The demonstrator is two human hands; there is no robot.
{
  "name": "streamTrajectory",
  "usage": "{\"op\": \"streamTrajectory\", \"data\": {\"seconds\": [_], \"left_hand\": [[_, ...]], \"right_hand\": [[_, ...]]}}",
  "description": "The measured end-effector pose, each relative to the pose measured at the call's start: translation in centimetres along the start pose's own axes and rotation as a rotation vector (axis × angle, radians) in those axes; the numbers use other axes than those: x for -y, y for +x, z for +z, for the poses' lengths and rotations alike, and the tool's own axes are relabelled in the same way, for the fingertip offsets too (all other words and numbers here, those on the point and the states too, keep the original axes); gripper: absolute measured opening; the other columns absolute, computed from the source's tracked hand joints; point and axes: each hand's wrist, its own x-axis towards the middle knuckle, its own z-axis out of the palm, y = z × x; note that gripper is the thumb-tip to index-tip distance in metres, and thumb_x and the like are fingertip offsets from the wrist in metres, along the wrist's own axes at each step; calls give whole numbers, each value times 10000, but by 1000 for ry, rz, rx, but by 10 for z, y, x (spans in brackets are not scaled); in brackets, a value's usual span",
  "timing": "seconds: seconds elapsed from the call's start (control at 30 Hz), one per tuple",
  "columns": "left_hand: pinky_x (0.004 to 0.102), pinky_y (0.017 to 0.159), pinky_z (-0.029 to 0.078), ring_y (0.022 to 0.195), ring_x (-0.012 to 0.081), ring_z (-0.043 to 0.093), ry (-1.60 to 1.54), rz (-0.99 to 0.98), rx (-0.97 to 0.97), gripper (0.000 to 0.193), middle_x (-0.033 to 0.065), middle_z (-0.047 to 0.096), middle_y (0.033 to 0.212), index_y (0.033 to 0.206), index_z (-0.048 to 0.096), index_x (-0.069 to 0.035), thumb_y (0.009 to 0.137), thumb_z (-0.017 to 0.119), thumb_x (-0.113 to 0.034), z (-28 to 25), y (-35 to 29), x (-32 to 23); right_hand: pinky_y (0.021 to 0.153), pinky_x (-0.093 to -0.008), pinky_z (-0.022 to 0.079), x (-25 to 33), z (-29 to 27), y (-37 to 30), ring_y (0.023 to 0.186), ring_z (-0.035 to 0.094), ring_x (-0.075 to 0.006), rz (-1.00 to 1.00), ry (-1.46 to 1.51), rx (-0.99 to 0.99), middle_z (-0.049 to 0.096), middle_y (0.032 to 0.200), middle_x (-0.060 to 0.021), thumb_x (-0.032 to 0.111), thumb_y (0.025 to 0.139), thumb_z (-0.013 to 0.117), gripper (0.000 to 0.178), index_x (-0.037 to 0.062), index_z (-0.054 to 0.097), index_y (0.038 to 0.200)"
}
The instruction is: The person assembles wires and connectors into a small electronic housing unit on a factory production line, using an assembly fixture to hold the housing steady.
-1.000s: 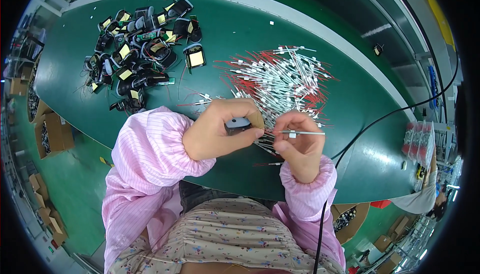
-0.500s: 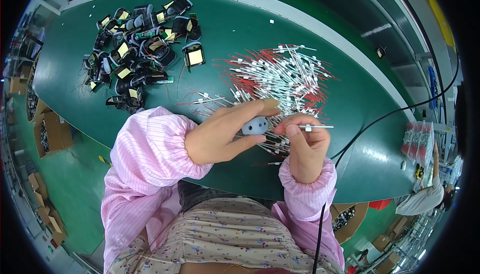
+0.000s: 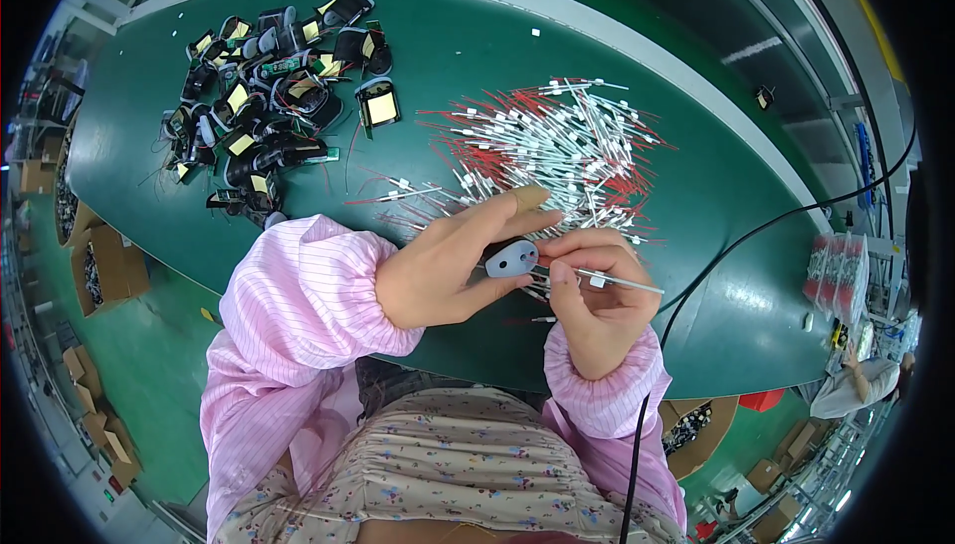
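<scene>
Housing [image 3: 510, 262]: smooth matt plastic | table [image 3: 736, 330]: smooth, glossy | sleeve [image 3: 298, 275]: matt cloth | carton [image 3: 121, 264]: matt cardboard

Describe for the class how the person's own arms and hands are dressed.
The left sleeve and right sleeve are loose and pink with fine pale stripes, gathered at the wrists. The left hand and right hand wear no gloves; one left finger may be wrapped.

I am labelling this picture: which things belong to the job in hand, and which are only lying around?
Seemingly in the job:
- grey-and-black casing in left hand
- white stick in right hand
- pile of similar sticks
- heap of black casings

Seemingly lying around:
- small white piece
- red object, lower right
</scene>
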Motion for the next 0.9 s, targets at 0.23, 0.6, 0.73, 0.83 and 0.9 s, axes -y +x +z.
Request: {"op": "streamTrajectory", "data": {"seconds": [0.23, 0.6, 0.73, 0.83, 0.9], "left_hand": [[388, 1001, 423, 1229, 351, 505, 3, 44, -1, 668, 152, 520, 1349, 1360, 287, 35, 800, 649, -3, -2, 1, 0], [417, 1027, 404, 1255, 402, 458, 149, 159, 10, 688, 189, 478, 1375, 1343, 278, 49, 765, 649, 44, -1, 0, 4], [444, 1031, 398, 1274, 425, 423, 136, 142, 18, 677, 190, 474, 1378, 1321, 295, 46, 747, 655, 54, -1, 0, 4], [448, 1035, 394, 1273, 426, 424, 155, 162, 20, 679, 188, 472, 1380, 1322, 292, 44, 748, 653, 55, -1, 2, 5], [450, 1035, 391, 1273, 427, 423, 159, 163, 23, 682, 190, 474, 1379, 1325, 288, 44, 748, 652, 56, -1, 2, 5]], "right_hand": [[749, -292, 493, 4, -1, 1, 839, 629, -190, -15, -43, 4, 665, 907, -146, -119, 703, 666, 143, -44, 638, 821], [651, -264, 508, 6, 1, 2, 746, 640, -189, -206, -283, 44, 656, 871, -135, -104, 675, 702, 172, -30, 634, 816], [642, -262, 511, 4, 3, 1, 730, 645, -195, -227, -268, 25, 656, 865, -135, -98, 668, 708, 176, -27, 631, 809], [627, -268, 515, 4, 3, 1, 724, 650, -198, -234, -275, 15, 656, 862, -136, -95, 665, 712, 177, -25, 632, 806], [615, -270, 518, 3, 2, 0, 715, 654, -198, -241, -291, 10, 657, 858, -133, -96, 660, 711, 177, -24, 633, 803]]}}
